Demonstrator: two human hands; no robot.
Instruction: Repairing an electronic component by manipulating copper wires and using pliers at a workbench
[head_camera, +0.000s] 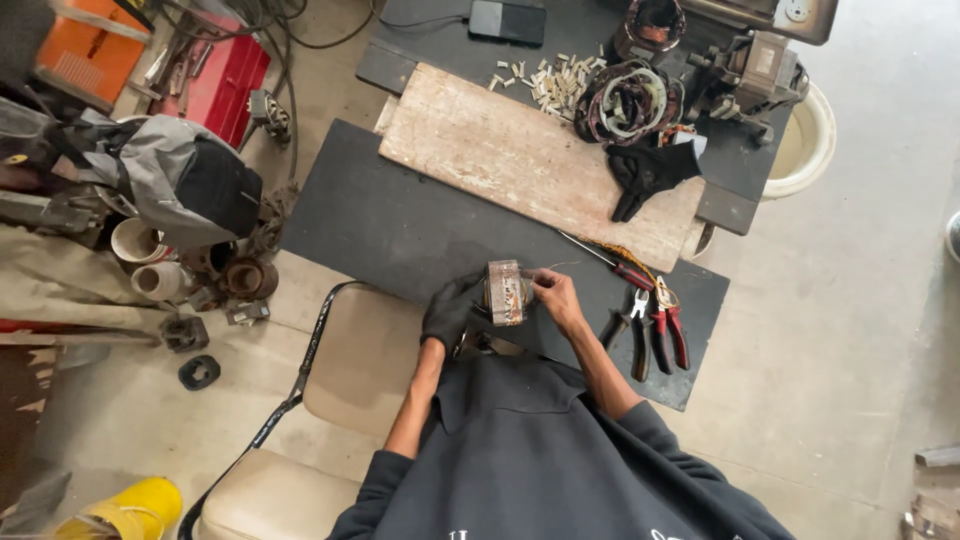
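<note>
Gloved left hand (450, 310) grasps motor stator (506, 292); bare right hand (556, 298) pinches at its edge, pinched item too small to tell

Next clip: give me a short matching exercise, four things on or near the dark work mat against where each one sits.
Things:
1. motor stator
2. red-handled pliers
3. black glove
4. pale slips

Places:
A. far end of the mat
B. on the wooden board
C. between left hand and right hand
D. right of the hands

Pairs: 1-C, 2-D, 3-B, 4-A
</note>
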